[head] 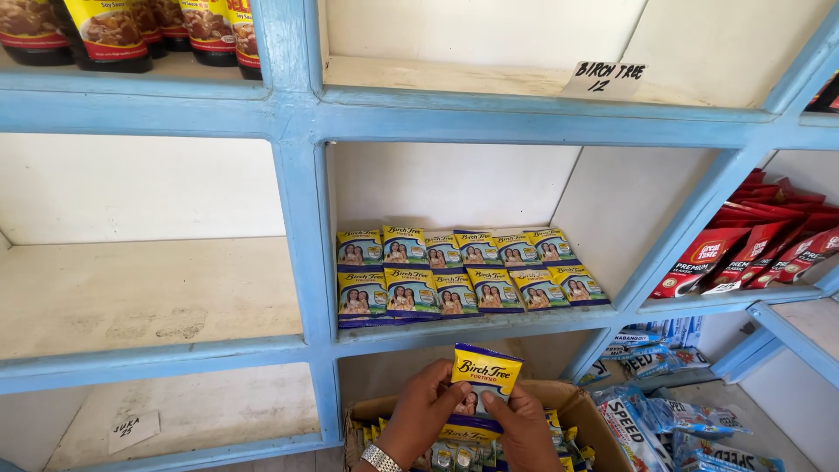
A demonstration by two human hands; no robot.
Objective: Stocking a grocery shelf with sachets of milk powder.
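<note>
We pinched a yellow-and-purple foil sachet [483,385] between left hand [422,411] and right hand [524,428], the blue wooden shelf edge [472,325] just above.

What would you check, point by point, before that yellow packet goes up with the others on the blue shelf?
1. Hold on yellow packet: left hand and right hand both on it, ok.
2. One packet or several in the hands: cannot tell.
3. Space in the shelf compartment: bare shelf beside and behind the two rows of packets, ok.
4. Rows tidy: roughly lined up, ok.
5. Cardboard box stock: more packets inside, ok.
</note>
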